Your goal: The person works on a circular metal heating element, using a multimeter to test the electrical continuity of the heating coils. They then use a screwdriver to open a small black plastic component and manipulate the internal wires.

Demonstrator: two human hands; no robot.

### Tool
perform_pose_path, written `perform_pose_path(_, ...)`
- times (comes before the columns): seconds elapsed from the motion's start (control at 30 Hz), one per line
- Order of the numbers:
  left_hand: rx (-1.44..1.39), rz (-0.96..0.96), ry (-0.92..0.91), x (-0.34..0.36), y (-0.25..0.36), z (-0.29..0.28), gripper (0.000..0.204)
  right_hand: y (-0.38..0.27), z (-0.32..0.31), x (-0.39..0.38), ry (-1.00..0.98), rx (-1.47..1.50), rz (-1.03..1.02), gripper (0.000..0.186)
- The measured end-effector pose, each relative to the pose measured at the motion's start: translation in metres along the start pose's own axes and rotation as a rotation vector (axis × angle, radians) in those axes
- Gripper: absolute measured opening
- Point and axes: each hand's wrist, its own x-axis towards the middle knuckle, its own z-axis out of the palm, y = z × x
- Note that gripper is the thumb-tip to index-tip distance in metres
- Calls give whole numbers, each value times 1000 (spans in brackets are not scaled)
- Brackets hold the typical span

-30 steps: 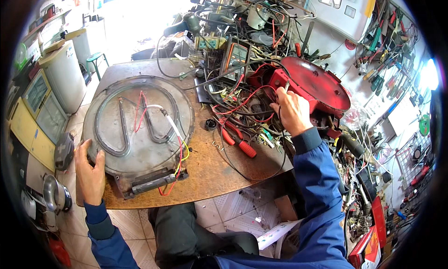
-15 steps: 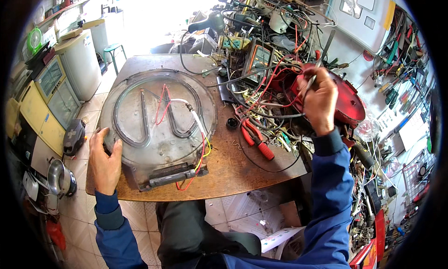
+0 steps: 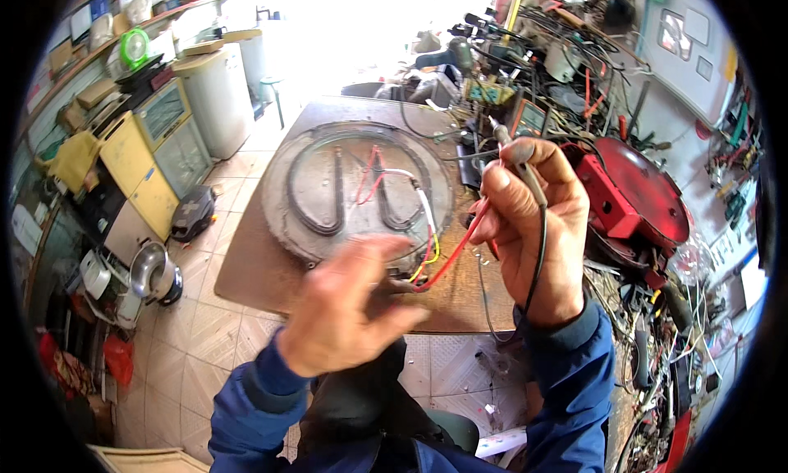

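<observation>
My right hand (image 3: 538, 227) is closed, raised over the bench's right side. It grips a slim pen-like tool (image 3: 532, 182) with a metal tip and a black cable, and a red wire (image 3: 453, 262) is pinched in the same fingers. The wire runs down towards the leads of a round grey metal heating plate (image 3: 318, 245), which has a looped heating tube on its upturned face. Over the plate's near edge, my left hand (image 3: 341, 309) is blurred, its thumb and fingers apart near the wires. It hides the plate's handle.
The plate lies on a wooden bench (image 3: 246, 268). To the right sit a red metal shell (image 3: 644, 196) and heaps of cables and parts. A meter (image 3: 530, 118) stands behind my right hand. On the tiled floor at left are a steel pot (image 3: 153, 269) and a black case (image 3: 194, 213).
My left hand has left the plate's left rim and moved right. My right hand has come nearer from the red shell with the tool, now also holding the red wire. The view has shifted.
</observation>
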Motion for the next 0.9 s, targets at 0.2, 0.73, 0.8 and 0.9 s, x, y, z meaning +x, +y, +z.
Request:
perform_pose_path(0.2, -257, -179, -59, -3, -8, 31, 17, 4, -13, -11, 42, -278, -95, 22)
perform_pose_path(0.73, -672, -393, -96, 44, -16, 19, 26, 46, -62, -29, -359, -872, -180, 44)
perform_pose_path(0.8, -497, -227, -112, 52, -19, 28, 26, 49, -51, -30, -341, -926, -119, 24)
perform_pose_path(0.9, -335, -208, -23, 61, -28, 20, 31, 63, -67, -23, -246, -860, -118, 18)
